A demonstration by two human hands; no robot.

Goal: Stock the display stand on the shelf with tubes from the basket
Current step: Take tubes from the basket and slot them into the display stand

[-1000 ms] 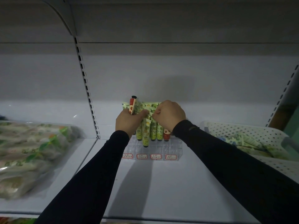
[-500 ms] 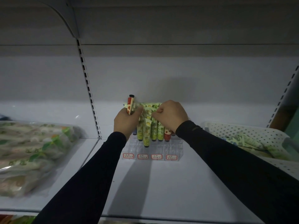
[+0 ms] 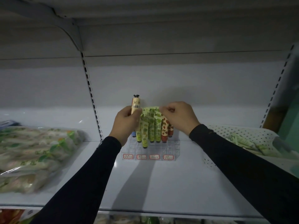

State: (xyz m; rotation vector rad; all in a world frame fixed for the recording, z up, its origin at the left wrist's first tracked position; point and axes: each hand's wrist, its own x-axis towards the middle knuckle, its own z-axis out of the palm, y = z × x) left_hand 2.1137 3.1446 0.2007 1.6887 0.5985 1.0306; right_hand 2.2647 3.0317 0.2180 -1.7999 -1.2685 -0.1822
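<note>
A clear display stand (image 3: 149,151) with red price labels sits at the middle of the white shelf (image 3: 161,188). Several green patterned tubes (image 3: 151,128) and red-patterned tubes (image 3: 165,131) stand cap-down in it. My left hand (image 3: 127,125) grips a cream tube with a black cap (image 3: 135,103) upright, cap up, at the stand's left side. My right hand (image 3: 178,115) pinches the flat top ends of the tubes at the stand's right. The white perforated basket (image 3: 242,132) with more green tubes (image 3: 242,141) rests on the shelf to the right.
Plastic bags of green-printed packets (image 3: 32,156) fill the left shelf bay. A slotted upright (image 3: 91,97) divides the bays. Another shelf hangs overhead. Bare shelf lies in front of the stand.
My left hand turned the cream tube more upright and raised it slightly. My right hand's fingers shifted along the tube tops. The camera view tilted up a little.
</note>
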